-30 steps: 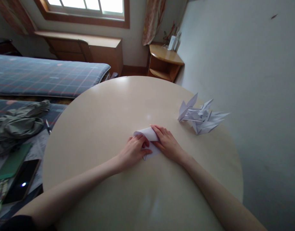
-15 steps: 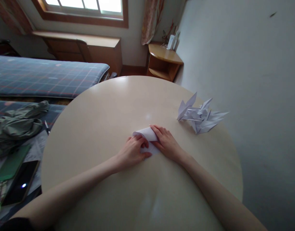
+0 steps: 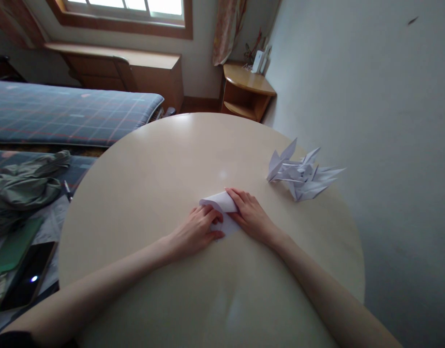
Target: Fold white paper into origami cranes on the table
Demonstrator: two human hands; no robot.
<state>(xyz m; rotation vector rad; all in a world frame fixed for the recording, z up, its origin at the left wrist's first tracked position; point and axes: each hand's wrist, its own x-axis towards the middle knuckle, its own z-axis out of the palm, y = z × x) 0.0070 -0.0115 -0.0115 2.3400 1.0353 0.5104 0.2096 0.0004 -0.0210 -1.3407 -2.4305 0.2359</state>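
A small sheet of white paper point(image 3: 222, 201) lies on the round cream table point(image 3: 164, 159), its far part curled over toward me in a loose roll. My left hand point(image 3: 198, 227) is at its left end, fingers bent against the paper and the thumb resting on the near flat part. At the right end my right hand point(image 3: 252, 215) grips the curl, fingers over the top and thumb underneath or in front. The inside of the curl is partly hidden by my fingers. Folded white paper pieces point(image 3: 302, 174) with pointed tips sit in a cluster beyond my right hand.
A pale wall point(image 3: 407, 145) runs close along the table's right side. To the left are a plaid mattress point(image 3: 73, 113), a crumpled green-grey cloth point(image 3: 30, 186), a green notebook point(image 3: 14, 246) and a black phone point(image 3: 28, 275). A wooden corner shelf point(image 3: 247, 79) stands behind the table.
My left hand has shifted slightly left, its thumb drawn back a little along the paper. My right hand and the curl stay nearly the same; the whole view moves very slightly.
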